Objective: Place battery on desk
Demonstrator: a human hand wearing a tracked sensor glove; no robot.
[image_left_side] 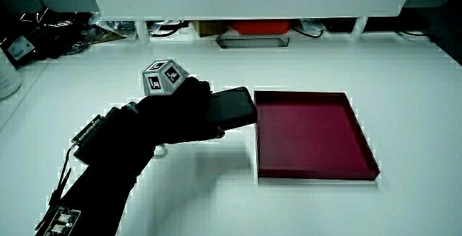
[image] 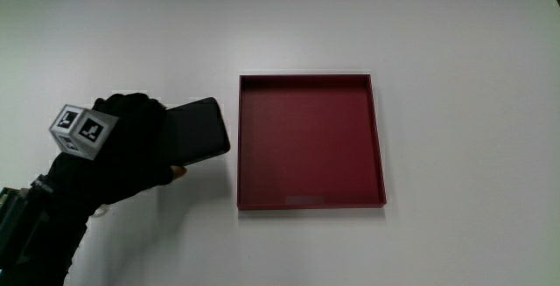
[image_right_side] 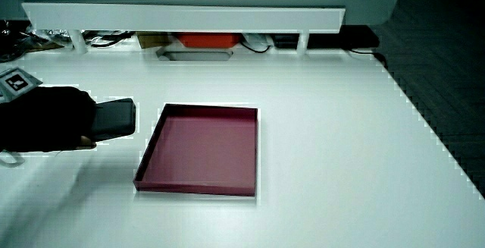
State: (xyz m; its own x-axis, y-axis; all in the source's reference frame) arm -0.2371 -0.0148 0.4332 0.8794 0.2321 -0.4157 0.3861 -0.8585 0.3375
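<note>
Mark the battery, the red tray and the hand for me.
battery (image: 199, 134), main view, on its flat black top face.
red tray (image: 311, 80), main view, on its rim.
hand (image: 131, 150), main view, on the glove's back.

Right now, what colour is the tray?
Dark red. The tray shows best in the main view, beside the hand holding the black battery.

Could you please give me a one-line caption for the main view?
Gloved hand holding a black battery beside the empty red tray.
</note>
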